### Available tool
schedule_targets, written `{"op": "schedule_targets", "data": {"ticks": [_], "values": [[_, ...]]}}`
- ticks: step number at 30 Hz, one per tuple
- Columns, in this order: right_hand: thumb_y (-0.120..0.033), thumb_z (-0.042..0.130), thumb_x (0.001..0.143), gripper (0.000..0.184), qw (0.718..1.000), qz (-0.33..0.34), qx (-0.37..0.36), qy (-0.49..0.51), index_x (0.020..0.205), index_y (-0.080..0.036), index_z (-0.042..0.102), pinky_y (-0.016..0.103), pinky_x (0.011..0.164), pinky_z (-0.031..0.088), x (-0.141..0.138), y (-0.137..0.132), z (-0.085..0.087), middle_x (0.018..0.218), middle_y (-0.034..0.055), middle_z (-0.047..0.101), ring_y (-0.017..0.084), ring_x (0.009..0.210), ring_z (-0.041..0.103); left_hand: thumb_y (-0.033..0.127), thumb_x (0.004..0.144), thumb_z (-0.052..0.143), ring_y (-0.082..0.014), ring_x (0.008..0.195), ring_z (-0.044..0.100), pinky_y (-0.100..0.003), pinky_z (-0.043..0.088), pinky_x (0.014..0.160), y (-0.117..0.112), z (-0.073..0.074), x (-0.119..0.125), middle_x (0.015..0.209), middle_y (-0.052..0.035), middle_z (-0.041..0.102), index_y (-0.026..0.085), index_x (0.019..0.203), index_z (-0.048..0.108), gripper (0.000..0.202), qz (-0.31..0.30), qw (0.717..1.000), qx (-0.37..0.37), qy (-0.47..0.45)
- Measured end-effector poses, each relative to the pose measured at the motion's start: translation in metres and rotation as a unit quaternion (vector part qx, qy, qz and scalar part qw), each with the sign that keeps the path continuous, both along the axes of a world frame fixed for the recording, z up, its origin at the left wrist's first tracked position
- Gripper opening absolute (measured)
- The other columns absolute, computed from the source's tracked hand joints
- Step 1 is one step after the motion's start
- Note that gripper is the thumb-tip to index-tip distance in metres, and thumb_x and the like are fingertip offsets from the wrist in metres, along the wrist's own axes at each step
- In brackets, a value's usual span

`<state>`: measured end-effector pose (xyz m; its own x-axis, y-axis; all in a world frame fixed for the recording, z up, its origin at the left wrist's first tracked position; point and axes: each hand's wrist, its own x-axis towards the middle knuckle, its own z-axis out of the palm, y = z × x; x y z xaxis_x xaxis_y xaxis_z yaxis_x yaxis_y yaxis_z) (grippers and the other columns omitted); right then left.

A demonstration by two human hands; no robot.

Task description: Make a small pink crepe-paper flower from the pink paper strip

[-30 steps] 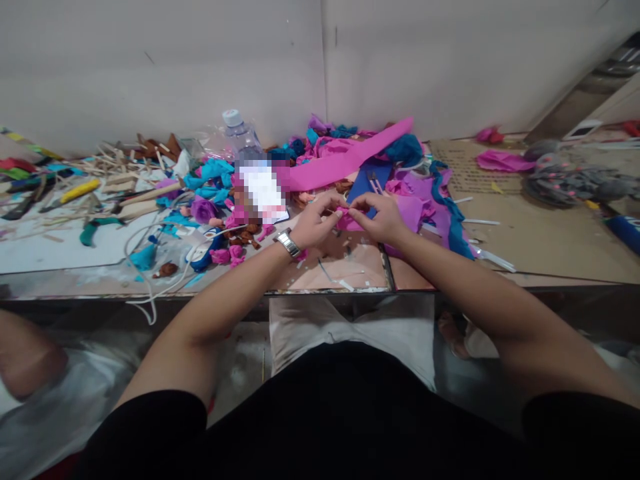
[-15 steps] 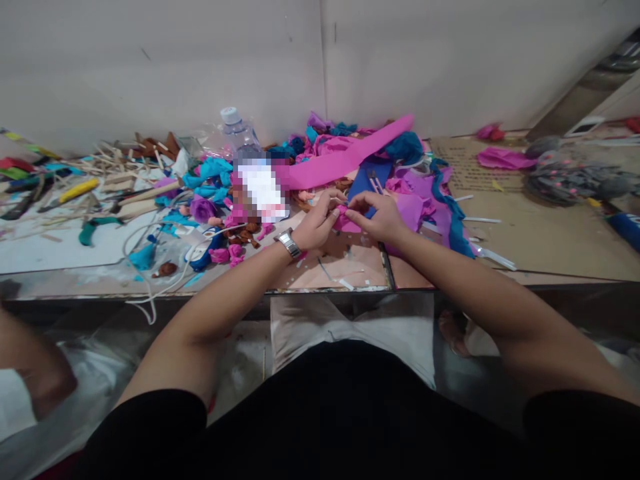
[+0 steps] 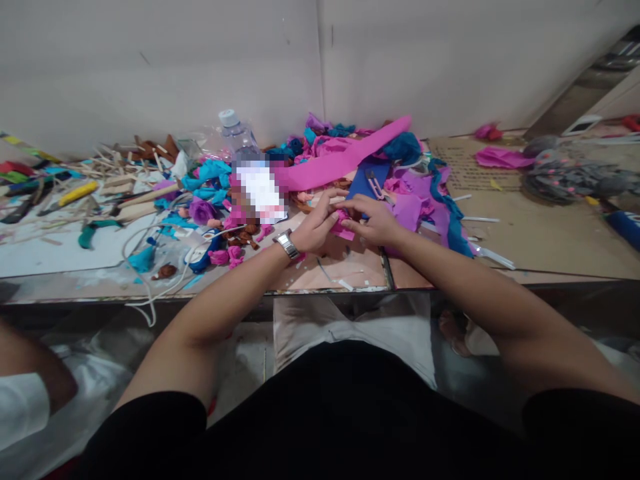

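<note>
Between my two hands is a small crumpled piece of pink crepe paper (image 3: 344,227), pinched above the front of the table. My left hand (image 3: 320,221), with a metal watch (image 3: 287,245) at the wrist, closes its fingertips on the paper's left side. From the right, my right hand (image 3: 373,221) grips the same piece between thumb and fingers. A long pink crepe strip (image 3: 330,168) lies just behind the hands. Small thread snips (image 3: 373,185) rest on a blue sheet (image 3: 364,175) beyond my right hand.
Left of my hands lie a blurred phone (image 3: 263,193), a plastic bottle (image 3: 239,135), a white cable (image 3: 150,283) and many crepe scraps. Wooden sticks and a yellow-handled tool (image 3: 77,193) are farther left. Cardboard (image 3: 505,233) covers the right side. Another person's arm (image 3: 35,360) shows at lower left.
My right hand has turned slightly and its fingers have curled further over the pink paper. Both hands stay in nearly the same place. The other person's arm at lower left has shifted a little.
</note>
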<state>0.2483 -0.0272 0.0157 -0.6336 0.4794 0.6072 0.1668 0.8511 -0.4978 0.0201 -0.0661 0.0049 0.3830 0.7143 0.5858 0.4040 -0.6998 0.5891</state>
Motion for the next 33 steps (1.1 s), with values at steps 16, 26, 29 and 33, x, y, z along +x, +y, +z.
{"op": "schedule_targets", "data": {"ticks": [16, 26, 29, 33], "values": [[-0.080, 0.060, 0.102, 0.064, 0.999, -0.034, 0.004, 0.007, 0.133, -0.026, 0.076, 0.042, 0.089, 0.056, 0.002, 0.003, 0.000, 0.107, 0.0095, 0.074, 0.025, 0.090, 0.064, 0.072, 0.108, 0.054, -0.0286, 0.134, 0.069, -0.045, 0.062, 0.109, 0.002, 0.002, 0.001, 0.150, -0.0160, 0.065, 0.027, 0.149, 0.054, 0.061, -0.022, 0.997, -0.065, -0.046], [-0.081, 0.072, 0.094, 0.057, 0.995, -0.075, -0.045, 0.054, 0.106, -0.025, 0.070, 0.035, 0.071, 0.051, 0.001, -0.006, 0.005, 0.094, 0.0036, 0.072, 0.018, 0.071, 0.058, 0.074, 0.109, 0.048, -0.0257, 0.117, 0.071, -0.043, 0.063, 0.100, 0.002, 0.006, 0.000, 0.132, -0.0145, 0.070, 0.027, 0.145, 0.056, 0.059, 0.001, 0.995, -0.072, -0.070], [-0.079, 0.073, 0.094, 0.055, 0.996, -0.067, -0.040, 0.048, 0.099, -0.024, 0.069, 0.035, 0.071, 0.051, 0.001, -0.007, 0.007, 0.092, 0.0038, 0.073, 0.018, 0.072, 0.058, 0.075, 0.108, 0.049, -0.0259, 0.118, 0.071, -0.043, 0.062, 0.102, 0.000, 0.008, 0.001, 0.133, -0.0151, 0.069, 0.026, 0.145, 0.056, 0.062, -0.003, 0.995, -0.076, -0.066], [-0.077, 0.075, 0.094, 0.052, 0.997, -0.060, -0.030, 0.047, 0.097, -0.025, 0.070, 0.035, 0.070, 0.050, 0.002, -0.006, 0.007, 0.093, 0.0041, 0.073, 0.018, 0.072, 0.059, 0.073, 0.109, 0.051, -0.0253, 0.117, 0.071, -0.042, 0.063, 0.100, 0.000, 0.007, 0.001, 0.135, -0.0149, 0.069, 0.027, 0.145, 0.055, 0.059, -0.017, 0.994, -0.081, -0.070]]}}
